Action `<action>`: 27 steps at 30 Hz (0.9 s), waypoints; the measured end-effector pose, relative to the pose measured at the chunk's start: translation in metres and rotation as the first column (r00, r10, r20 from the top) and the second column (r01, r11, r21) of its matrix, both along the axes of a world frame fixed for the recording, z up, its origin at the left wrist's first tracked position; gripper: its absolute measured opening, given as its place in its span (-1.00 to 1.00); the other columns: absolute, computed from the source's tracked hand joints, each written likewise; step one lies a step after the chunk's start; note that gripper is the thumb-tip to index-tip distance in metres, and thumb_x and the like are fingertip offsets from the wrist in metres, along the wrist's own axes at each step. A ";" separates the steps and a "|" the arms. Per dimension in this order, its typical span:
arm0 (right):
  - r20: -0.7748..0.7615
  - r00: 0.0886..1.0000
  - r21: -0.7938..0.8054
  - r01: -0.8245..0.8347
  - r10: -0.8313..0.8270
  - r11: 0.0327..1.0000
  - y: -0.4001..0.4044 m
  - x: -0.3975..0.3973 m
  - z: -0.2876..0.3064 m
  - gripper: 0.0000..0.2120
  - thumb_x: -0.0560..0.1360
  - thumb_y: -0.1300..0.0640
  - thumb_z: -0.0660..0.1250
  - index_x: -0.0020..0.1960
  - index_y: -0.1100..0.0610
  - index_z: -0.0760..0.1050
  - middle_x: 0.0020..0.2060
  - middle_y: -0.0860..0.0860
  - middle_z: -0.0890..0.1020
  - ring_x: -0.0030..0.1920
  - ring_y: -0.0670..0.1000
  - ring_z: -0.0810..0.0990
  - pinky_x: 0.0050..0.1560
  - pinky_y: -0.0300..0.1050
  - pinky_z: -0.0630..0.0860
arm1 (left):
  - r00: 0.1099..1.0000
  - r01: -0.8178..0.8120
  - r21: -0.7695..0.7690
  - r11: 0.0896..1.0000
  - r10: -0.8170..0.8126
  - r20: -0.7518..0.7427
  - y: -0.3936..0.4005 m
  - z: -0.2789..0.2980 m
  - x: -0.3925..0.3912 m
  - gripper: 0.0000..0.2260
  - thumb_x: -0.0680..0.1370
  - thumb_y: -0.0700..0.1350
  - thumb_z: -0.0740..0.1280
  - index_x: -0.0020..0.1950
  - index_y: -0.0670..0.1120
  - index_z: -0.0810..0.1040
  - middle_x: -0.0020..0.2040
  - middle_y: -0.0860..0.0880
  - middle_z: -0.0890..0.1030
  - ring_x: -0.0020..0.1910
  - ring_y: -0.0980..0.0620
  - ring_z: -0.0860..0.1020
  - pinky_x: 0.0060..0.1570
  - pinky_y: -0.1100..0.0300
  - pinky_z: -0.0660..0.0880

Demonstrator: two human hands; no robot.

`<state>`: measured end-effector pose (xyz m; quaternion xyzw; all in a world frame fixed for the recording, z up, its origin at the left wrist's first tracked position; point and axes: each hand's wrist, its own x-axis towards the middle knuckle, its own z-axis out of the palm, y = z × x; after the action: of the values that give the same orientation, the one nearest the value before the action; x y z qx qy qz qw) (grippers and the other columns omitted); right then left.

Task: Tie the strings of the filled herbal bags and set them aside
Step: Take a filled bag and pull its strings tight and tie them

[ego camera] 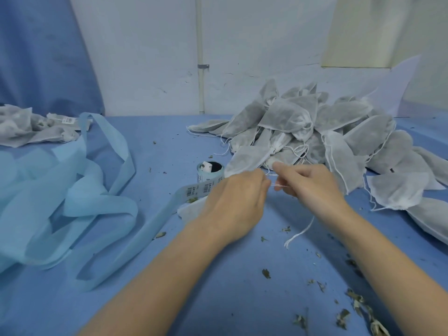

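Note:
A white mesh herbal bag (244,157) lies just beyond my hands at the middle of the blue table. Its thin white strings (275,180) run between my two hands. My left hand (236,200) pinches one string end with curled fingers. My right hand (312,183) pinches the other, and a loose string tail (299,235) hangs down from it. A large pile of filled bags (339,132) rises at the right. A smaller group of bags (29,128) lies at the far left edge.
A roll of barcode labels (209,169) stands left of my hands, its strip trailing toward me. Light blue fabric strips (72,202) sprawl over the left of the table (242,299). Dried herb crumbs (358,304) are scattered at the lower right. A wall stands behind.

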<state>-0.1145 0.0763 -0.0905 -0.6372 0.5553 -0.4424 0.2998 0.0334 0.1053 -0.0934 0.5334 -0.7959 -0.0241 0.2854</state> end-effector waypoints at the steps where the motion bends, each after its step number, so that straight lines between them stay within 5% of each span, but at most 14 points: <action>1: 0.027 1.000 0.036 0.008 -0.009 0.999 0.000 -0.001 0.001 -0.59 0.48 -0.10 0.31 -0.48 0.04 0.57 -0.55 -0.06 0.47 -0.53 -0.13 0.35 -0.46 -0.35 0.27 | 0.999 -0.005 0.006 1.000 0.005 -0.047 -0.002 -0.001 0.001 -0.78 0.64 -0.02 0.02 -0.04 -0.07 0.39 -0.10 0.02 0.54 -0.06 -0.10 0.50 -0.11 0.02 0.40; 4: 0.266 0.964 0.264 -0.089 0.016 0.960 0.001 0.001 0.004 -0.55 0.50 -0.01 0.30 -0.54 0.08 0.48 -0.59 -0.06 0.33 -0.59 -0.10 0.17 -0.61 -0.33 0.09 | 0.976 0.016 0.078 0.997 0.001 -0.219 -0.004 -0.003 -0.001 -0.84 0.63 -0.09 0.08 -0.09 -0.01 0.41 -0.20 0.12 0.51 -0.09 -0.01 0.52 -0.03 0.04 0.45; 7: 0.640 0.768 0.419 -0.345 -0.004 0.840 0.002 0.004 0.003 -0.75 0.43 0.14 0.23 -0.43 0.11 0.42 -0.59 -0.09 0.20 -0.59 -0.12 0.05 -0.64 -0.31 -0.04 | 0.876 0.019 0.160 0.987 0.061 -0.479 -0.004 -0.005 -0.004 -0.82 0.60 -0.13 0.18 -0.18 0.03 0.47 -0.28 0.15 0.57 -0.22 0.13 0.53 -0.04 0.16 0.47; 9: 0.813 0.581 0.382 -0.476 -0.043 0.792 0.004 0.009 0.003 -0.92 0.30 0.22 0.19 -0.33 0.16 0.44 -0.59 -0.10 0.18 -0.55 -0.12 -0.02 -0.63 -0.32 -0.06 | 0.788 0.006 0.162 0.987 0.095 -0.608 -0.003 -0.004 -0.004 -0.85 0.58 -0.13 0.25 -0.17 0.01 0.54 -0.28 0.15 0.61 -0.25 0.16 0.54 -0.09 0.25 0.46; 12: 0.910 0.413 0.267 -0.540 -0.024 0.798 0.008 0.014 0.001 -0.83 0.28 0.27 0.13 -0.20 0.20 0.46 -0.59 -0.08 0.20 -0.49 -0.10 -0.04 -0.61 -0.31 -0.07 | 0.647 -0.015 0.160 0.987 0.132 -0.751 0.000 -0.002 -0.004 -0.91 0.53 -0.12 0.34 -0.16 -0.02 0.62 -0.27 0.13 0.66 -0.29 0.14 0.58 -0.15 0.29 0.48; 16: 0.905 0.400 0.133 -0.587 0.143 0.799 0.012 0.018 -0.001 -0.59 0.31 0.28 0.11 -0.07 0.19 0.70 -0.56 -0.07 0.28 -0.48 -0.08 0.00 -0.56 -0.29 -0.04 | 0.547 -0.046 0.139 0.989 0.142 -0.825 0.005 -0.003 -0.005 -0.94 0.48 -0.18 0.40 -0.19 -0.06 0.61 -0.24 0.07 0.67 -0.29 0.13 0.61 -0.14 0.26 0.52; 19: 0.885 0.425 0.118 -0.600 0.190 0.791 0.013 0.020 -0.002 -0.58 0.30 0.27 0.14 -0.04 0.14 0.71 -0.53 -0.06 0.30 -0.48 -0.08 0.01 -0.56 -0.30 -0.02 | 0.529 -0.028 0.140 0.990 0.134 -0.838 0.006 -0.003 -0.004 -0.95 0.47 -0.19 0.41 -0.19 -0.06 0.62 -0.25 0.06 0.67 -0.36 0.19 0.59 -0.18 0.30 0.51; 22: 0.867 0.464 0.129 -0.563 0.183 0.816 0.013 0.024 -0.003 -0.56 0.28 0.27 0.16 0.10 0.13 0.61 -0.51 -0.05 0.33 -0.46 -0.08 0.01 -0.54 -0.30 -0.03 | 0.528 -0.089 0.136 0.987 0.163 -0.834 0.007 -0.005 -0.006 -0.99 0.47 -0.13 0.42 -0.13 -0.03 0.63 -0.24 0.09 0.67 -0.22 0.09 0.62 -0.05 0.12 0.54; 27: 0.907 0.394 0.093 -0.537 0.152 0.838 0.015 0.033 -0.009 -0.56 0.29 0.29 0.20 0.13 0.13 0.58 -0.48 -0.03 0.38 -0.54 -0.13 0.12 -0.54 -0.30 0.02 | 0.482 -0.223 0.124 0.967 0.219 -0.848 0.012 -0.006 -0.011 -0.95 0.46 -0.09 0.42 -0.17 0.00 0.58 -0.23 0.12 0.65 -0.18 0.06 0.61 -0.04 0.07 0.52</action>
<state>-0.0820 0.0909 -0.0998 -0.3540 0.2481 -0.5145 0.7405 0.0224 0.1169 -0.0991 0.5491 -0.4763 -0.2454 0.6414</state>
